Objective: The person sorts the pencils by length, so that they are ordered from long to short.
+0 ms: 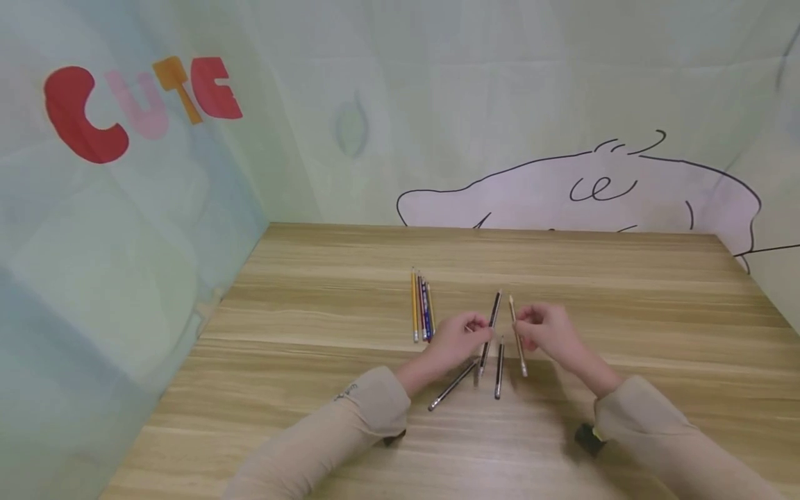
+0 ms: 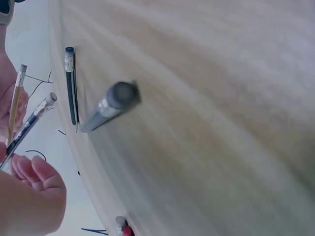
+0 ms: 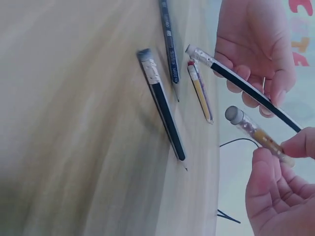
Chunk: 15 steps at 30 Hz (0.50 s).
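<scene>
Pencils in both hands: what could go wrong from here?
The black pencil in the left hand is close to the yellowish pencil in the right hand, so they might knock together. Either, if dropped, could nudge the loose dark pencils nearby. The left hand might also brush the grouped pencils beside it.

wood-grain tabletop (image 1: 300, 292), meeting, from where i stand, a creased pale-green backdrop (image 1: 387, 76) along its far edge. left panel (image 1: 156, 229), bluish: the letters "cute" (image 1: 150, 126) in red, pink, orange and red. rear: a faint oval mark (image 1: 352, 128); to its right, a pale black-outlined drawing (image 1: 531, 191) with a looped squiggle (image 1: 601, 189), its lower part cut off by the tabletop.
</scene>
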Each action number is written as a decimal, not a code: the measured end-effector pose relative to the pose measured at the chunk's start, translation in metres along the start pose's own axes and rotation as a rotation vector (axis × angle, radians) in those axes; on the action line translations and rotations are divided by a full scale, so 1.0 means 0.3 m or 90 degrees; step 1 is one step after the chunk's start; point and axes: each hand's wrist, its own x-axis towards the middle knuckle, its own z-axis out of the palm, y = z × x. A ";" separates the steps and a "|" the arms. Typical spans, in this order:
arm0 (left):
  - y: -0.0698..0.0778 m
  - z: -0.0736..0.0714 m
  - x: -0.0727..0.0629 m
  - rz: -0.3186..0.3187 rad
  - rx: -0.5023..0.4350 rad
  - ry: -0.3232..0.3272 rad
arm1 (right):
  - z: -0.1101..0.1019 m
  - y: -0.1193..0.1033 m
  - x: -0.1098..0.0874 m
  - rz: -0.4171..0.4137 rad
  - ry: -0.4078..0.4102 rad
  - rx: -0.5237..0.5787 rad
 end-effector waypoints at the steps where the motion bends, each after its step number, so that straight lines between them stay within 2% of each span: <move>1: 0.002 -0.002 0.002 0.001 -0.005 0.003 | -0.002 -0.001 0.002 -0.007 0.001 0.003; 15: 0.002 -0.035 0.039 0.008 -0.048 0.037 | 0.015 -0.022 0.038 -0.058 0.010 0.042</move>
